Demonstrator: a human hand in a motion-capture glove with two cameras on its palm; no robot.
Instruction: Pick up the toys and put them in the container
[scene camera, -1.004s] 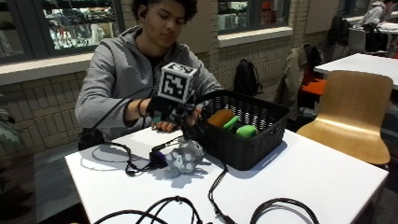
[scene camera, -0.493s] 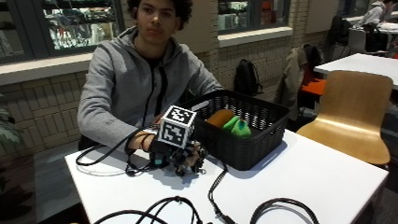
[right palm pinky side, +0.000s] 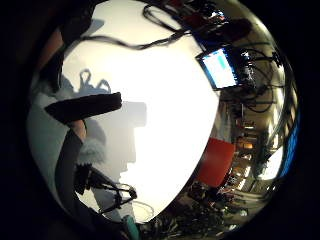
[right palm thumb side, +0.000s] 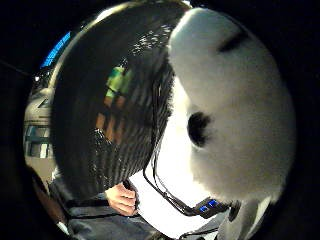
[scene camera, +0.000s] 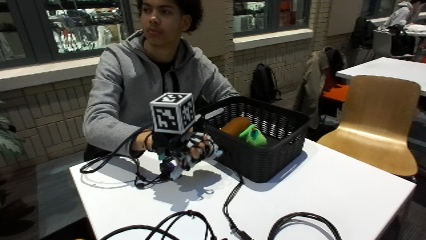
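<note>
Clamping our gloved hand (scene camera: 181, 150) round a plush toy (scene camera: 193, 156) at the basket's (scene camera: 279, 150) nine o'clock, we judge two toys (scene camera: 245, 131) already in, this one left.

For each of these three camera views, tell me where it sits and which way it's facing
Outside view: across the table, facing the seated person; gloved right hand holds a plush toy beside the black basket.
Thumb-side palm view: on the palm, facing the plush toy and basket; the bare hand shows.
Little-finger-side palm view: facing the tabletop; a gloved finger shows.
Shared: basket, toy.
</note>
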